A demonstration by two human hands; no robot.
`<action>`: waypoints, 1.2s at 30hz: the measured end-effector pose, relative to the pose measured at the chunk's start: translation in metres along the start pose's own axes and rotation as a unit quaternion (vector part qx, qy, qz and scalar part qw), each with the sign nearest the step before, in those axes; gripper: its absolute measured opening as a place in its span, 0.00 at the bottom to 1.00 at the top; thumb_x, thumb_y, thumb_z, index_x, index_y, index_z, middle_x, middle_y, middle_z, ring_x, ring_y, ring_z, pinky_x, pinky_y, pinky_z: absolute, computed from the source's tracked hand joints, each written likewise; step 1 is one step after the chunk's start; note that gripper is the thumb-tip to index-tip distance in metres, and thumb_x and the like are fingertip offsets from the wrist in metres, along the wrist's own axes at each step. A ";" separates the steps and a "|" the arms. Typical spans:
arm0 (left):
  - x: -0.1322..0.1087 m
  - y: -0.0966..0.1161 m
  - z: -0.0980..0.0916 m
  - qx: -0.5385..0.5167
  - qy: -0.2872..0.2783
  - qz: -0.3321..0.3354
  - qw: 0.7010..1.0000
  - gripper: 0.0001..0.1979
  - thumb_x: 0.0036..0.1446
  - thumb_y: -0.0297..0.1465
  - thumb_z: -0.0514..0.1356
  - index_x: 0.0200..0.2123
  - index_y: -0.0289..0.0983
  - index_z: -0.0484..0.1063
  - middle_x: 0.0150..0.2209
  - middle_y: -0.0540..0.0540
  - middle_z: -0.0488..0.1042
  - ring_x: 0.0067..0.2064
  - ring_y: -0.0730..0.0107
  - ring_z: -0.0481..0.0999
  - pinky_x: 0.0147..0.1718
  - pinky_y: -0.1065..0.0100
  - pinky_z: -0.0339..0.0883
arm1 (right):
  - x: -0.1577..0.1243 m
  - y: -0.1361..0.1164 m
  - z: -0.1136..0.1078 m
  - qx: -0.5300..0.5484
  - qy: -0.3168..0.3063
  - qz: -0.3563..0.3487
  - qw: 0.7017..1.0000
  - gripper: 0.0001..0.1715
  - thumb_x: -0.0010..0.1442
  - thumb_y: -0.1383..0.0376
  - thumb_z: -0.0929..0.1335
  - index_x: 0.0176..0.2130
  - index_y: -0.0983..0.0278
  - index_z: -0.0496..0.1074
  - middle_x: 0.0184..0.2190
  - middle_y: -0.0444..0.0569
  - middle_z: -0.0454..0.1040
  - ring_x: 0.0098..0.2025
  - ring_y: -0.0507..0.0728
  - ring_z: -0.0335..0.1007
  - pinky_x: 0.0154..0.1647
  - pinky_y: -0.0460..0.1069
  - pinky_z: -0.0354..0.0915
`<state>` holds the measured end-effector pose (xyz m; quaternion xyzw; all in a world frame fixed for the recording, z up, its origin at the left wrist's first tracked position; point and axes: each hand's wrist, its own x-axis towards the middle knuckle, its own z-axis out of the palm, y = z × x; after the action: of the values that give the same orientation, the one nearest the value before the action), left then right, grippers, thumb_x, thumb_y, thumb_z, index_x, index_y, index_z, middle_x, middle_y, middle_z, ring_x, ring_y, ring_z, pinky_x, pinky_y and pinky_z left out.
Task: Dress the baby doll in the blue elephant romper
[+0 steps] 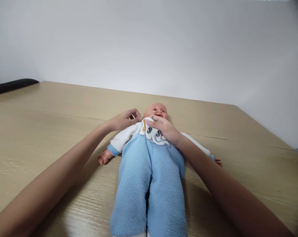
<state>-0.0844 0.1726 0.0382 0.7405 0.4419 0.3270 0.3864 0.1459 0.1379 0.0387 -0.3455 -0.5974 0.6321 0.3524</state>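
A baby doll lies on its back, head away from me, its arms spread to the sides. It wears a fleece romper with blue legs, white sleeves and an elephant face on the chest. At the shoulder on the left, my left hand has its fingers curled and its thumb at the collar edge, closed on the cloth. My right hand rests over the upper chest, its thumb and fingers closed on the collar just under the doll's chin. Part of the elephant face and the fingertips' contact are hidden.
The doll lies on a pale wooden table with thin seams across its top. Behind the table rises a plain white wall. A black curved edge, perhaps a chair back, shows at the far left.
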 end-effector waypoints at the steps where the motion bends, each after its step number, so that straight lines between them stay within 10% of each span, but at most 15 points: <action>1: -0.002 0.005 -0.002 0.023 -0.007 0.014 1.000 0.14 0.62 0.43 0.68 0.39 0.38 0.79 0.37 0.44 0.79 0.36 0.63 0.74 0.35 0.66 0.65 | -0.002 -0.004 0.000 -0.011 0.006 0.004 1.000 0.30 0.53 0.42 0.81 0.38 0.60 0.75 0.32 0.44 0.79 0.33 0.54 0.72 0.34 0.48 0.67; 6: -0.012 0.034 -0.012 0.099 -0.076 0.070 0.990 0.10 0.66 0.40 0.65 0.40 0.40 0.78 0.34 0.47 0.77 0.34 0.64 0.70 0.34 0.67 0.61 | -0.013 -0.023 -0.010 -0.219 0.067 -0.008 0.973 0.24 0.63 0.43 0.75 0.33 0.60 0.76 0.31 0.46 0.77 0.34 0.56 0.70 0.32 0.50 0.62; 13: -0.028 0.058 -0.026 0.066 -0.244 -0.030 0.967 0.10 0.54 0.38 0.75 0.27 0.40 0.81 0.28 0.46 0.78 0.31 0.59 0.74 0.33 0.65 0.62 | -0.019 -0.030 -0.024 -0.410 0.043 0.018 0.911 0.22 0.67 0.45 0.72 0.33 0.60 0.77 0.35 0.48 0.80 0.34 0.58 0.72 0.34 0.52 0.62; 22: -0.034 0.059 -0.045 0.092 -0.300 0.006 0.949 0.07 0.49 0.35 0.76 0.30 0.42 0.84 0.32 0.47 0.80 0.36 0.57 0.78 0.36 0.67 0.70 | -0.019 -0.027 -0.020 -0.433 0.036 0.018 0.900 0.27 0.67 0.40 0.70 0.33 0.60 0.76 0.33 0.49 0.81 0.34 0.60 0.73 0.33 0.52 0.61; 30: -0.032 0.058 -0.048 0.162 -0.382 0.001 0.910 0.11 0.67 0.40 0.62 0.43 0.38 0.71 0.38 0.50 0.69 0.41 0.66 0.69 0.42 0.70 0.66 | -0.021 -0.032 -0.018 -0.446 0.030 0.050 0.893 0.25 0.69 0.43 0.68 0.36 0.61 0.75 0.35 0.46 0.80 0.36 0.57 0.74 0.35 0.50 0.63; 36: -0.034 0.061 -0.044 0.208 -0.412 -0.042 0.886 0.17 0.58 0.44 0.69 0.43 0.38 0.74 0.37 0.49 0.71 0.41 0.63 0.71 0.42 0.69 0.65 | -0.023 -0.034 -0.017 -0.441 0.025 0.065 0.895 0.25 0.71 0.43 0.68 0.38 0.61 0.76 0.36 0.48 0.81 0.36 0.58 0.76 0.35 0.50 0.64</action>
<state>-0.1098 0.1353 0.1071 0.8527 0.3318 -0.1239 0.3839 0.1737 0.1280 0.0723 -0.5189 -0.7824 0.3163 0.1365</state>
